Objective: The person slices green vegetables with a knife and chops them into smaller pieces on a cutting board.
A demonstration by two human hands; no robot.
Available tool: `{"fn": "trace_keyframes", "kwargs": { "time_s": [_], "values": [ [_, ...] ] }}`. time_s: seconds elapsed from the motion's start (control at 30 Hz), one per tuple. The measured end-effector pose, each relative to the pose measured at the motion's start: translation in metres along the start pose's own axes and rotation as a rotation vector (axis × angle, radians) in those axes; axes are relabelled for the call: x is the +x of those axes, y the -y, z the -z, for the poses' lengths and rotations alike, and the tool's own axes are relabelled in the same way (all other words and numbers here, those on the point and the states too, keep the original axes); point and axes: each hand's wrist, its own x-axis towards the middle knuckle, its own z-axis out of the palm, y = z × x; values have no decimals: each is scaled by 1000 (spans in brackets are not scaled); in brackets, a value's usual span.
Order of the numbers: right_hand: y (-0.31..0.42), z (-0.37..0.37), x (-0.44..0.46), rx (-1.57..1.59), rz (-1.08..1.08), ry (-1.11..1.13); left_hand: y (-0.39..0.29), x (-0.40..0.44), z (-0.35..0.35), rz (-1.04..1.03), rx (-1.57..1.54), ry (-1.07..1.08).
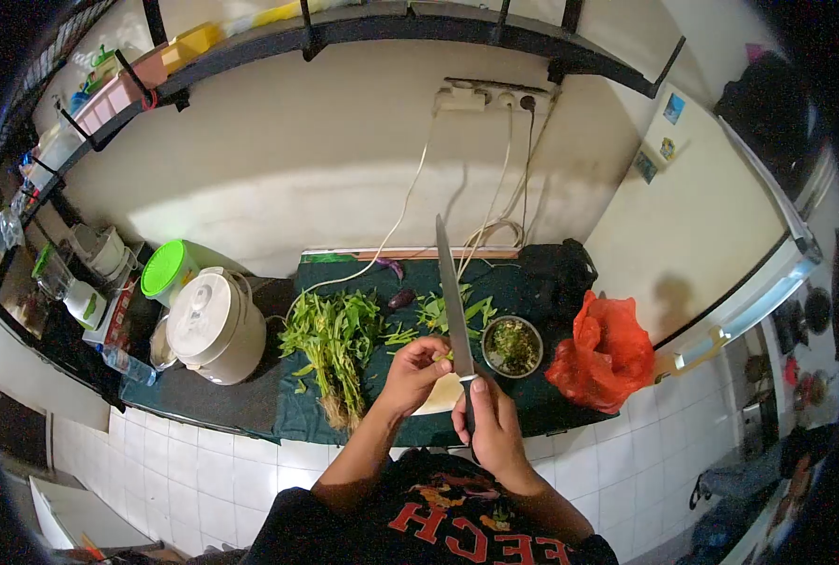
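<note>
My right hand (495, 422) is wrapped round the dark handle of a long kitchen knife (454, 306), whose blade points up and away from me. Beside the blade, the closed fingers of my left hand (414, 375) pinch a small green piece of vegetable (446, 357). Under both hands lies a pale cutting board (438, 397), partly hidden. To the left is a large bunch of leafy greens (336, 344) with its roots towards me. Loose leaves (476, 309) lie behind the knife. A metal bowl (538, 362) holding chopped greens stands to the right.
Two purple eggplants (401, 299) lie at the back of the dark green cloth (292, 410). A red plastic bag (609, 356) sits at the right, near the fridge (692, 207). A white rice cooker (220, 330) stands left, its cord crossing behind the greens. Overhead runs a black shelf (372, 30).
</note>
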Motion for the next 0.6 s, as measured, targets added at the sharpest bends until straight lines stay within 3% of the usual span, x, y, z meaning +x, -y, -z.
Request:
{"fn": "trace_keyframes", "kwargs": {
  "time_s": [0.37, 0.47, 0.6],
  "values": [
    [5, 4, -9, -4, 11, 15, -1, -7, -7, -21, 46, 2],
    [2, 6, -9, 2, 13, 7, -8, -7, -14, -8, -65, 41],
    [1, 8, -12, 18, -16, 47, -9, -11, -11, 24, 47, 21]
  ]
}}
